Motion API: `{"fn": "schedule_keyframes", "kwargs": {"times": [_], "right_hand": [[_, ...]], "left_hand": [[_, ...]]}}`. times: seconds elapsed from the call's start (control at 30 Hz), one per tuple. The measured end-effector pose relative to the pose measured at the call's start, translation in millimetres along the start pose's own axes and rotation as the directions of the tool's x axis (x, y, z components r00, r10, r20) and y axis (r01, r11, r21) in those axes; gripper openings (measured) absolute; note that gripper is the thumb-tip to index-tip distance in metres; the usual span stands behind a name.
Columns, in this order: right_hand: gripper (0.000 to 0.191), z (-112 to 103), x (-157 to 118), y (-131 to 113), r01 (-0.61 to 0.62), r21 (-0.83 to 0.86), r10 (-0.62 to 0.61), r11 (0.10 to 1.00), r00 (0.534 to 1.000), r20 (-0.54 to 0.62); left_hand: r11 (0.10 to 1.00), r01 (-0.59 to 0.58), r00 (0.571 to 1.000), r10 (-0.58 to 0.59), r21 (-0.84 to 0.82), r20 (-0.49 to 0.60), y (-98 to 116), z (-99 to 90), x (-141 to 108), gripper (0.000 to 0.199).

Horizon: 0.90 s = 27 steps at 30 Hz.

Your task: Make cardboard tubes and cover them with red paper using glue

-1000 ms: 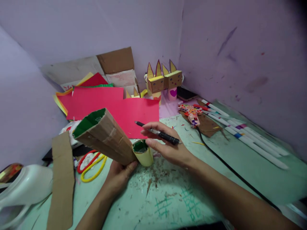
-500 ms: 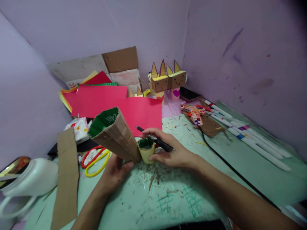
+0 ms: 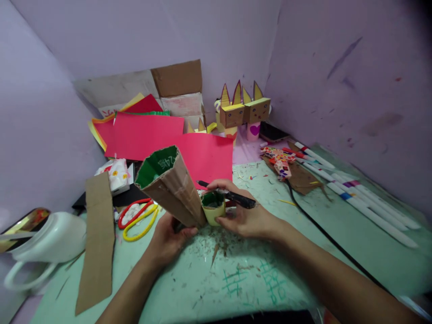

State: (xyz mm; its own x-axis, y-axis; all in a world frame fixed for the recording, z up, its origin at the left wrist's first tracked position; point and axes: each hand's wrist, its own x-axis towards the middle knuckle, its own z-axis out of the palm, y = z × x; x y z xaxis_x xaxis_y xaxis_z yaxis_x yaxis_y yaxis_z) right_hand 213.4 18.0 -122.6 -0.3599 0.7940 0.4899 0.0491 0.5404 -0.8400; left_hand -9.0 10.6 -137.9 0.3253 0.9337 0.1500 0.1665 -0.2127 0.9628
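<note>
My left hand (image 3: 173, 236) is closed around the narrow lower end of a tall tapered cardboard tube (image 3: 178, 191), brown outside and green inside, which leans to the left. My right hand (image 3: 241, 216) grips a short yellow paper-covered cardboard ring (image 3: 215, 215), green inside, between thumb and fingers. A black pen (image 3: 239, 198) also rests in that hand, lying across above the ring. The foot of the tall tube stands right beside the ring; whether they are joined I cannot tell. Brown scraps (image 3: 219, 247) lie on the table below both.
Scissors (image 3: 137, 220) with red and yellow handles and a cardboard strip (image 3: 96, 243) lie left, near a white cup (image 3: 54, 238). Red paper (image 3: 148, 135) and cardboard animal figures (image 3: 245, 112) stand behind. A patterned glue gun (image 3: 280, 159), its black cord (image 3: 324, 229) and several markers (image 3: 357, 198) lie right.
The whole scene has shifted slightly with the head camera. Both hands keep their hold on the tube, the ring and the pen, with little visible movement.
</note>
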Motion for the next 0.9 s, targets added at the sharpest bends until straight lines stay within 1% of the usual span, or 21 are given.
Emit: {"fn": "schedule_keyframes", "kwargs": {"times": [0.1,0.2,0.37,0.53,0.67,0.9], "right_hand": [[0.063,5,-3,6,-0.031,-0.016,0.031,0.999,1.0,-0.006],[0.064,7,-4,9,-0.053,0.017,0.053,0.998,0.999,-0.01],[0.062,6,-3,7,-0.081,-0.007,0.081,0.997,0.997,-0.005],[0.062,-2,-2,3,0.011,-0.073,-0.011,0.997,1.0,-0.003],[0.059,-6,-1,0,0.034,-0.096,-0.034,0.995,0.999,0.01],[0.054,-1,0,0,0.047,-0.07,-0.046,0.996,0.999,0.02]], "left_hand": [[0.999,-0.002,1.0,0.001,0.039,0.018,-3,-1.4,-1,0.019],[0.998,0.01,1.0,-0.011,0.058,0.014,-3,-2.1,0,0.021],[0.991,0.058,0.998,-0.059,0.124,0.001,4,-0.4,2,0.018],[0.989,0.117,0.993,-0.114,0.087,-0.035,10,2.0,2,0.025],[0.988,0.138,0.989,-0.135,0.063,-0.055,7,2.0,2,0.027],[0.995,0.077,0.997,-0.076,0.07,-0.02,8,1.7,1,0.022]]}}
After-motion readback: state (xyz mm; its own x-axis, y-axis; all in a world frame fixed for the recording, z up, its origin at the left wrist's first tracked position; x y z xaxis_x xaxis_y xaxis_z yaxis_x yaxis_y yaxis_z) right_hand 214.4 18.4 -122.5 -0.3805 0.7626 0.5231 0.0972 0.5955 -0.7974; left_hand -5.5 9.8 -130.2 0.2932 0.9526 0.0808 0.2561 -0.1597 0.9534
